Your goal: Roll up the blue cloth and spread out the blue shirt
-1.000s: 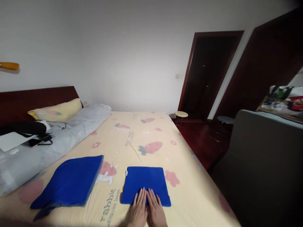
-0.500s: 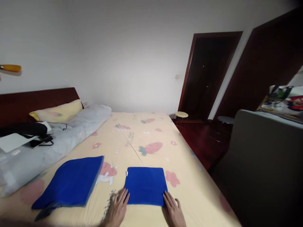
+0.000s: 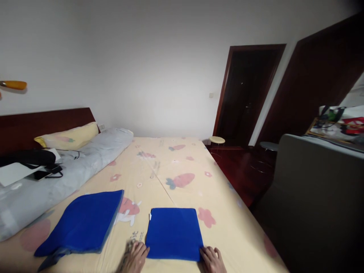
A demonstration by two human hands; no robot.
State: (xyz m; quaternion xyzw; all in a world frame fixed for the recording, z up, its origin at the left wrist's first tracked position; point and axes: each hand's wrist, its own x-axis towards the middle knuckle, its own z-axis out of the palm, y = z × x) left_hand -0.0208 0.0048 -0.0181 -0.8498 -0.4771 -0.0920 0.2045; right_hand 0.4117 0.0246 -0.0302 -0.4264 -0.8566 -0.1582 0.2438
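A wide bed (image 3: 176, 167) is seen from its near edge, covered by a pale yellow sheet printed with pink carrots, small flowers and some lettering. A blue cloth folded into a neat square (image 3: 173, 234) lies flat on the sheet close to the near edge, slightly right of centre. The left hand (image 3: 135, 257) is laid on the sheet at the square's near left corner, fingers loosely spread and touching its edge, gripping nothing. The right hand (image 3: 212, 258) is placed at the near right corner, fingers lightly curled and close together against the edge; whether the cloth is pinched cannot be told. A second, larger blue cloth (image 3: 82, 223), folded more loosely, is spread to the left, well apart from the square. A long grey rolled quilt (image 3: 65, 174) runs along the bed's left side, with a black bag, a white sheet and a phone resting on it. A yellow pillow (image 3: 68, 135) is set against a dark wooden headboard (image 3: 42, 121). The wall behind is plain white. To the right, a dark wooden doorway (image 3: 247, 94) and dark red floor are visible, with a small round stool (image 3: 217, 140) near the door and a grey upholstered piece (image 3: 318, 197) beside the bed.
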